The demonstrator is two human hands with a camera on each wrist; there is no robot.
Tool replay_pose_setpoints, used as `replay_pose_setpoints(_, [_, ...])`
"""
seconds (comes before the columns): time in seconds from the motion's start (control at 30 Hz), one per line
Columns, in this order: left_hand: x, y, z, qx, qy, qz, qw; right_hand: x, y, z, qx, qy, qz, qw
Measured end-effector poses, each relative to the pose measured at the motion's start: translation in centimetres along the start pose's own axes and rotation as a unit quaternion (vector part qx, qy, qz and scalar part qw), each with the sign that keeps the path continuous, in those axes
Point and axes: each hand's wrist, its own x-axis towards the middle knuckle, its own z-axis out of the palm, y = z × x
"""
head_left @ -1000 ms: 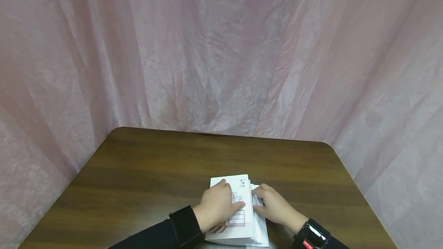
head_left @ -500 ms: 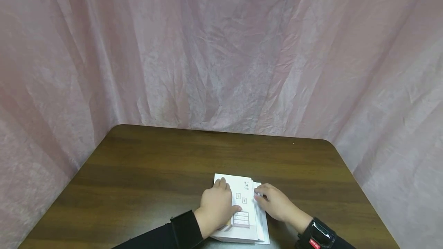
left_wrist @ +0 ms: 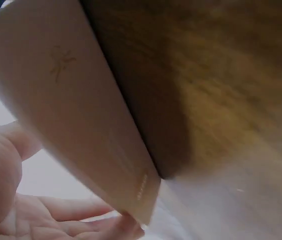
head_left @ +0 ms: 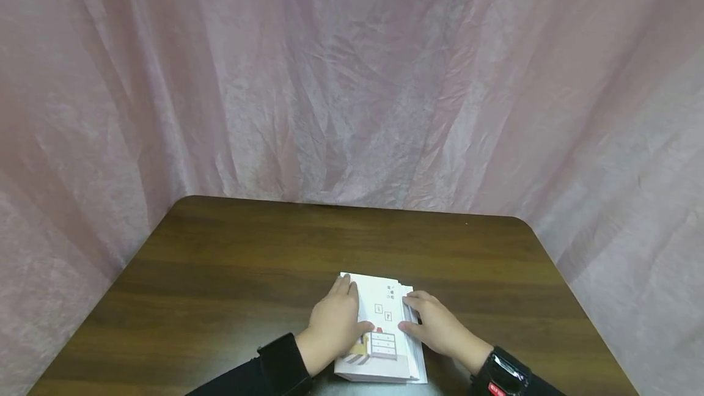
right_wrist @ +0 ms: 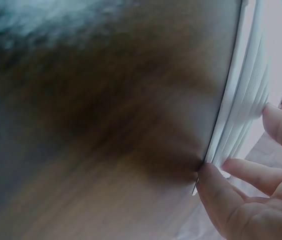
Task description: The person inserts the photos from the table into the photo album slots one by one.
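Note:
A thick white book lies on the table close to the person, its cover printed with small boxes and a drawing. In the left wrist view its broad spine carries a faint printed mark. The left hand rests along the book's left side, fingers extended toward the far corner and thumb over the cover. At the other side the right hand touches the page edges with fingertips and thumb. Close up in the right wrist view, the page edges show as uneven layers, the lower ones jutting out beyond the cover.
The brown wooden table has rounded far corners. Behind it hangs a pinkish curtain. Black bands sit on both wrists, the right one with a glossy device.
The left hand has shifted to the book's left edge, uncovering more of the cover drawing. The right hand's thumb and fingers have spread along the page edges.

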Motion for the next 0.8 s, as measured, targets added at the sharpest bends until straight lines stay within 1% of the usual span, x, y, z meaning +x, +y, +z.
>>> replay_pose_setpoints(0.07, [-0.3, -0.6, -0.2, -0.068, 0.001, -0.018, 0.9975, 0.1, -0.1, 0.0, 0.005, -0.001, 0.002, 1.000])
replay_pose_setpoints(0.13, [-0.6, -1.1, -0.4, -0.123, -0.004, -0.032, 0.9919, 0.0, -0.2, 0.0, 0.006, -0.001, 0.005, 1.000])
replay_pose_setpoints(0.2, [-0.8, -1.4, -0.5, -0.159, -0.008, -0.043, 0.9863, 0.0, -0.3, -0.1, 0.006, -0.001, 0.007, 1.000])
replay_pose_setpoints(0.27, [-1.0, -1.6, -0.6, -0.179, -0.012, -0.047, 0.9827, 0.0, -0.3, -0.1, 0.003, 0.000, 0.009, 1.000])
replay_pose_setpoints(0.33, [-1.0, -1.7, -0.8, -0.187, -0.015, -0.051, 0.9810, 0.0, -0.3, 0.0, 0.001, 0.002, 0.008, 1.000])
replay_pose_setpoints(0.63, [-0.1, -2.4, -0.8, -0.181, -0.022, -0.056, 0.9816, 0.8, -0.2, 0.2, 0.003, 0.004, 0.005, 1.000])
replay_pose_setpoints(0.8, [0.0, -2.5, -0.8, -0.178, -0.027, -0.065, 0.9816, 1.1, -0.2, 0.2, 0.000, -0.002, 0.008, 1.000])
